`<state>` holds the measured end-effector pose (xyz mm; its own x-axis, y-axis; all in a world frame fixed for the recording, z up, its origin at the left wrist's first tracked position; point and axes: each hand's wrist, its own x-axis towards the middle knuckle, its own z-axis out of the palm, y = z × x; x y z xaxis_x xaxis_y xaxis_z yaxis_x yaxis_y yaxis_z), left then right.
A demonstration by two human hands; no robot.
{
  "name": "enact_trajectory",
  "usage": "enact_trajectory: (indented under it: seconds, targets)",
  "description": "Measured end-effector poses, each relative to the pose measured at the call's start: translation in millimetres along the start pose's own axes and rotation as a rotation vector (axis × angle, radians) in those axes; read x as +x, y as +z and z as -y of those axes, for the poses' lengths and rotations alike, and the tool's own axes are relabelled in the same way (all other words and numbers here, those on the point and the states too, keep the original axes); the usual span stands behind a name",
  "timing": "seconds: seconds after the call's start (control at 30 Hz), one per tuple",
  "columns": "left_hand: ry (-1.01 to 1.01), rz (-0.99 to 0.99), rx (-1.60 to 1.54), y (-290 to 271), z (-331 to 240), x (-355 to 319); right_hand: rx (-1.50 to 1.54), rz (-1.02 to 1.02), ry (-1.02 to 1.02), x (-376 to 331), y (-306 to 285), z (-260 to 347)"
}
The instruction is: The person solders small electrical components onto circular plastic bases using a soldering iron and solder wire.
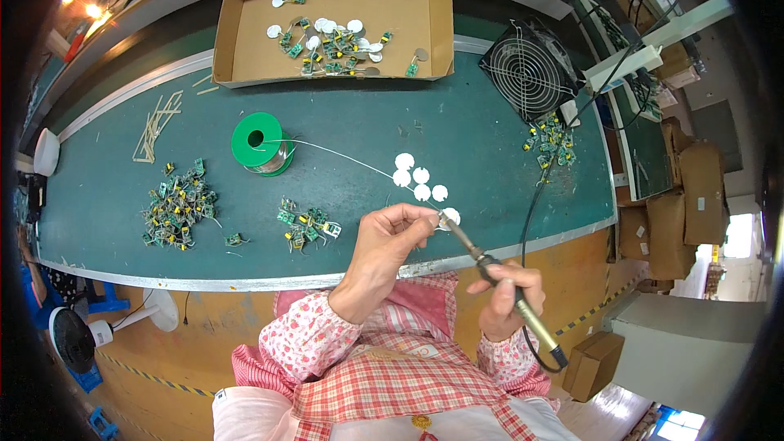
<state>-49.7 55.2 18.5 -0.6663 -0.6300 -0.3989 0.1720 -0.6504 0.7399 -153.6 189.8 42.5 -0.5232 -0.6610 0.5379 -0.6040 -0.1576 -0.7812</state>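
Observation:
My left hand pinches the end of a thin solder wire that runs back to a green spool on the green bench. My right hand grips a soldering iron; its tip meets the wire at a white round disc near the bench's front edge. Several more white discs lie just behind it. A small heap of green circuit boards sits to the left of my left hand.
A bigger pile of green boards lies at the left. An open cardboard box with boards and discs stands at the back. A black fan and more boards are at the right. Wooden sticks lie far left.

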Motion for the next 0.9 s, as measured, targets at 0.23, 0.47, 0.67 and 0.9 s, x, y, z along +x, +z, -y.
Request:
enact_trajectory:
  seconds: [0.23, 0.47, 0.67, 0.9]
  targets:
    - [-0.015, -0.003, -0.018, -3.1, 7.0, -0.4, 0.038, -0.135, 0.275, 0.4, 10.6, -8.7]
    - [-0.083, 0.121, 0.053, 1.8, 3.4, -6.0, 0.192, -0.053, 0.431, 4.6, 30.5, -19.7]
    - [-0.168, 0.421, 0.381, -9.2, -7.3, 7.8, 0.093, 0.122, 0.362, 23.0, 15.8, -20.2]
    - [-0.112, 0.465, 0.358, -10.6, -5.8, 9.0, 0.016, 0.211, 0.332, 28.1, 6.0, -17.6]
